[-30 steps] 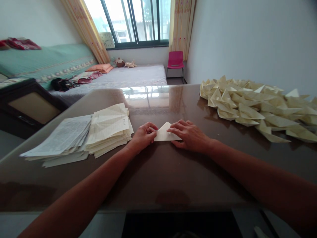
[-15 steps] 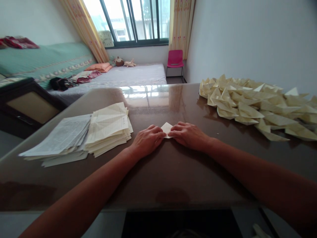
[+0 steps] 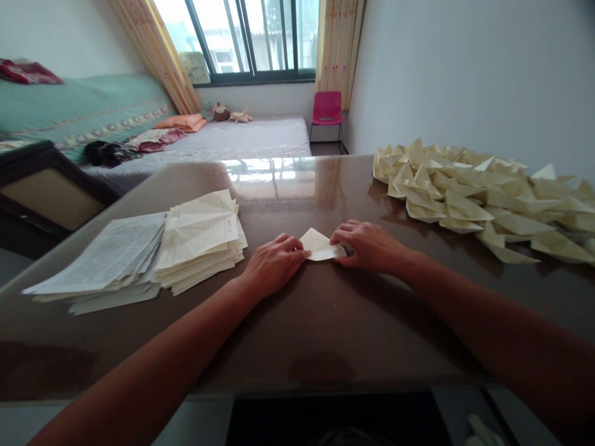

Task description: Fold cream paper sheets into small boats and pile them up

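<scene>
A small folded sheet of cream paper lies on the brown table in front of me, its peak pointing away. My left hand pinches its left corner between thumb and fingers. At the right corner, my right hand has its thumb below and its fingers curled over the paper's edge. Both forearms reach in from the near edge of the table. Parts of the two corners are hidden under my fingers.
Left of my hands sit a stack of cream sheets and a stack of printed grey-white sheets. A large heap of folded paper boats covers the table's right side. Beyond the glossy table are a bed and a pink chair.
My right hand has slid rightward from the paper's middle to its right corner, uncovering more of the folded sheet. My left hand stays nearly in place at the left corner.
</scene>
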The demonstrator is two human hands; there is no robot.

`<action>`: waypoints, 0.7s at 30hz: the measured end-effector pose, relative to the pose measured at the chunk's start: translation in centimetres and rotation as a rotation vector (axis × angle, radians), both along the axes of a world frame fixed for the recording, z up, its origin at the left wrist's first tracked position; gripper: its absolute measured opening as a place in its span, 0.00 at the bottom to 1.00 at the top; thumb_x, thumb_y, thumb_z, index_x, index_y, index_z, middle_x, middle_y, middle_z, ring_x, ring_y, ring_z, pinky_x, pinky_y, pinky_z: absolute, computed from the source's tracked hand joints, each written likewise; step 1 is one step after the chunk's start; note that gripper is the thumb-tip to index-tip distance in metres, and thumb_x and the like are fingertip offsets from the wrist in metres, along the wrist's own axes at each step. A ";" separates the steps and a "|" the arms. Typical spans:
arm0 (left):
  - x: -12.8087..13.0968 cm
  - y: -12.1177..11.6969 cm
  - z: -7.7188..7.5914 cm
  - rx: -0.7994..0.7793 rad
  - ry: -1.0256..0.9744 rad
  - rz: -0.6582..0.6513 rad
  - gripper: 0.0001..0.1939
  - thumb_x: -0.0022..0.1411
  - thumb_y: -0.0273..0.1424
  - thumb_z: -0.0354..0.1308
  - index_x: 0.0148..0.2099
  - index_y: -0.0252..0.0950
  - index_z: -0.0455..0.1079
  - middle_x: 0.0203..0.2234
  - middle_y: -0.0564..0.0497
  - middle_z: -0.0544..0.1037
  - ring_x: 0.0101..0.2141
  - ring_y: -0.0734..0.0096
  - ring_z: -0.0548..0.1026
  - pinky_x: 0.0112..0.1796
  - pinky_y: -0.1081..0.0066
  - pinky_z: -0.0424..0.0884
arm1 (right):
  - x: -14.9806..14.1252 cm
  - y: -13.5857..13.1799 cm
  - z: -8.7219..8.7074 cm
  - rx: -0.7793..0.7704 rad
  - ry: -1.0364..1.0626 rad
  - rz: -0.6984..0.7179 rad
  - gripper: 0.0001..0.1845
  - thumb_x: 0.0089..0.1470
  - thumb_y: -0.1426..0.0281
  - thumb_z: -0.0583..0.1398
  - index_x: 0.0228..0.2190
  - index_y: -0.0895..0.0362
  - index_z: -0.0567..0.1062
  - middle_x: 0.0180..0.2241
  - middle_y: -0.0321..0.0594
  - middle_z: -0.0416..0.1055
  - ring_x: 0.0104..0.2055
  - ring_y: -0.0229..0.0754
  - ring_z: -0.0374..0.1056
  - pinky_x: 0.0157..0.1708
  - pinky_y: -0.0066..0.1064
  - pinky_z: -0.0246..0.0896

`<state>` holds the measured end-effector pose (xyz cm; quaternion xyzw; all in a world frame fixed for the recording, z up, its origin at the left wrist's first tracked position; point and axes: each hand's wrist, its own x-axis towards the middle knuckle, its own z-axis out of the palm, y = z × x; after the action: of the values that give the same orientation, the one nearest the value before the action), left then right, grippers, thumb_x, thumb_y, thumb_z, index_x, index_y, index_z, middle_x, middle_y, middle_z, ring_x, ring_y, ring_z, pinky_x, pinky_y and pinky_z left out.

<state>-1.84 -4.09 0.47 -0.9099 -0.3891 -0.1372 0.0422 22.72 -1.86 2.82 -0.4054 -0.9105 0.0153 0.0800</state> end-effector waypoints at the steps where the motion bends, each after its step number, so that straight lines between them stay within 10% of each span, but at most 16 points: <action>1: 0.0 0.0 0.0 0.001 0.001 -0.002 0.16 0.68 0.34 0.46 0.49 0.44 0.73 0.40 0.50 0.76 0.39 0.67 0.69 0.35 0.71 0.67 | -0.1 -0.1 0.1 0.019 -0.015 0.035 0.12 0.50 0.64 0.61 0.38 0.53 0.75 0.39 0.41 0.74 0.42 0.46 0.65 0.37 0.32 0.54; 12: -0.4 0.8 -0.1 -0.171 -0.187 -0.031 0.14 0.67 0.35 0.48 0.43 0.41 0.75 0.38 0.51 0.76 0.39 0.69 0.70 0.42 0.71 0.66 | -0.2 0.3 0.2 -0.013 -0.025 0.178 0.17 0.61 0.71 0.51 0.25 0.58 0.74 0.25 0.41 0.72 0.31 0.39 0.64 0.35 0.28 0.52; 21: -0.1 1.6 -0.3 -0.332 -0.346 0.230 0.13 0.64 0.37 0.51 0.43 0.41 0.76 0.37 0.53 0.79 0.36 0.69 0.75 0.39 0.72 0.66 | 0.3 1.9 -1.4 -0.310 0.400 -0.089 0.14 0.57 0.63 0.56 0.32 0.59 0.78 0.26 0.36 0.74 0.27 0.35 0.65 0.31 0.24 0.54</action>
<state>-1.94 -2.44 0.21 -0.8173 -0.5085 -0.2192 -0.1594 23.00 0.07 1.37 -0.4415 -0.8446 0.2310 0.1960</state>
